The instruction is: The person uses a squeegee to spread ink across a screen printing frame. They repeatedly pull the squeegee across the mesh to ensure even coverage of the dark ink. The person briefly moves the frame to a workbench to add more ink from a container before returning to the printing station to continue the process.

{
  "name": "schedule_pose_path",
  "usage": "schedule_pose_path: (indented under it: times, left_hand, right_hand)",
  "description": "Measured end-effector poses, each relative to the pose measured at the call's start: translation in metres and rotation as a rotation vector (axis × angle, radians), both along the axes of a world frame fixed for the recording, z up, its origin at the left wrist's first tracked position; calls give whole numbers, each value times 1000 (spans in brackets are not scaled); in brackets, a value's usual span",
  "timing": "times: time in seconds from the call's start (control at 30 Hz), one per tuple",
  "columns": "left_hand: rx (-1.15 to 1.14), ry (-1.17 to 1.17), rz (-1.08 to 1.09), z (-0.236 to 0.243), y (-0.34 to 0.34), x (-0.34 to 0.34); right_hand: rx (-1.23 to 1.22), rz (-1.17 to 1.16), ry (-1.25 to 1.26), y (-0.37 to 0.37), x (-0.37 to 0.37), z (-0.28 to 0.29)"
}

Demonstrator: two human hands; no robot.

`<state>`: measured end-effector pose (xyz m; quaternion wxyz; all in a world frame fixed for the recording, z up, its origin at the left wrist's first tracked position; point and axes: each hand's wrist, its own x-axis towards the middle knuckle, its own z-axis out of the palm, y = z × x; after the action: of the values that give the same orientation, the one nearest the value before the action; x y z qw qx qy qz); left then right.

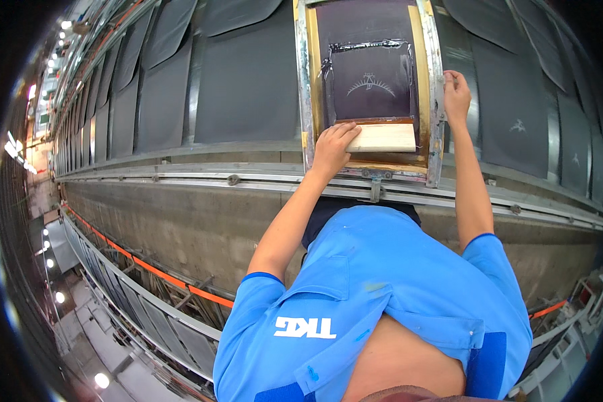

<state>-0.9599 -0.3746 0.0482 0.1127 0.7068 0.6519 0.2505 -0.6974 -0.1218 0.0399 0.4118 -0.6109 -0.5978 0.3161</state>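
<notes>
A screen-printing frame (435,100) lies over the dark panels in front of me, its metal rails smeared with paint. Within the frame stretches a dark mesh (365,63) bearing a pale arc-shaped motif with a small figure. At the near end of the mesh rests a squeegee (385,138) with a wide pale wooden handle. My left hand (333,146) is closed around the handle's left end. On the other side, my right hand (456,97) grips the frame's right rail with bent fingers. Glossy dark ink lies in a streak across the far part of the mesh.
Dark fabric panels (248,87) lie side by side along a long table to both sides; one at right (516,100) carries a small pale print. A metal rail (261,184) runs along the table's near edge. Behind me stands another long table with an orange strip (147,266).
</notes>
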Motion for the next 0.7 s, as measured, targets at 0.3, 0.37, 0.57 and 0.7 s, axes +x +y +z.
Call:
schedule_pose_path:
  times: [0.3, 0.37, 0.57, 0.7]
  left_hand:
    - [-79, 19, 64, 13, -76, -219]
    - [-108, 15, 74, 1, -90, -258]
    - [-156, 89, 43, -11, -115, -335]
    - [-170, 131, 34, -8, -143, -355]
  right_hand:
    - [21, 65, 26, -90, -240, -2]
    - [-8, 55, 10, -107, -275, -21]
    - [50, 8, 16, -135, -352, -54]
    - [-29, -6, -49, -140, -364, -49]
